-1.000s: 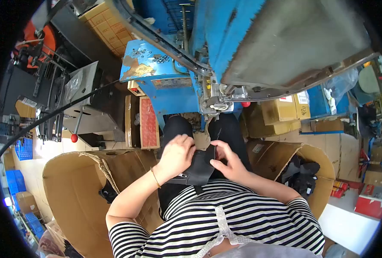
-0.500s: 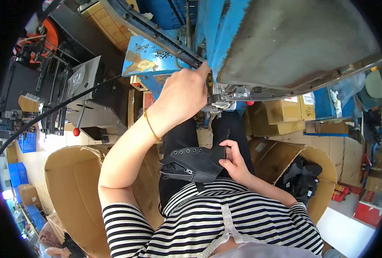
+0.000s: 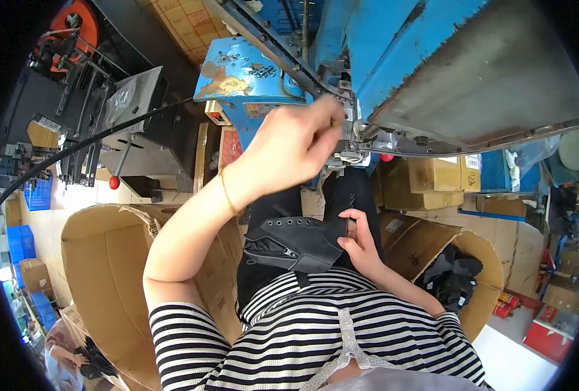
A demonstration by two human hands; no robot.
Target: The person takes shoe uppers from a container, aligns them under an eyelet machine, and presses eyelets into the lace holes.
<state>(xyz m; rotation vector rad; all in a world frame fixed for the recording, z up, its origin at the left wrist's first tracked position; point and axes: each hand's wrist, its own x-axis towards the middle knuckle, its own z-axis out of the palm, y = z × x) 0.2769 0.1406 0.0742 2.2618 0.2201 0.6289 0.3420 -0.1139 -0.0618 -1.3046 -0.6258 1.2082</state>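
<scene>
The left hand [image 3: 296, 140], grip unclear, has gone to the far eyeleting machine [image 3: 397, 49], leaving the right hand [image 3: 362, 246] pinching the shoe upper [image 3: 312, 242].

Shoe upper [image 3: 315, 251] black, zip pull [image 3: 289, 252] silver; shirt [image 3: 289, 326] black-and-white striped, lace trim [image 3: 347, 329] white; trousers [image 3: 346, 189] black; bracelet [image 3: 225, 189] gold; machine [image 3: 400, 55] blue, big panel [image 3: 498, 85] grey; near-left carton [image 3: 100, 267] brown; lever knob [image 3: 114, 182] left, red; far-left reel [image 3: 84, 29] orange-red; right-hand box [image 3: 547, 339] red

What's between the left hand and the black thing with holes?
In the head view, a black trouser leg shows between the left hand and that black piece.
</scene>
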